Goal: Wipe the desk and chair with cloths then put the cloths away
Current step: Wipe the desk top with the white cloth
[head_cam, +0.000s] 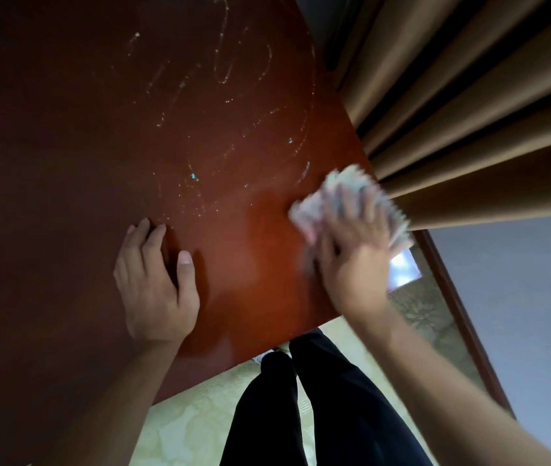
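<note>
A reddish-brown wooden desk (99, 146) fills most of the head view. Thin wet streaks and droplets (223, 62) curl across its far half. My right hand (351, 257) presses a pale patterned cloth (344, 186) flat on the desk near its right edge; hand and cloth are motion-blurred. My left hand (156, 280) rests palm down on the desk near the front edge, fingers spread, holding nothing. No chair is in view.
Tan curtains (469, 112) hang in folds right beside the desk's right edge. A pale patterned floor (193, 425) and my dark-trousered legs (301, 415) show below the front edge. A grey wall with dark wooden trim (462, 317) lies at right.
</note>
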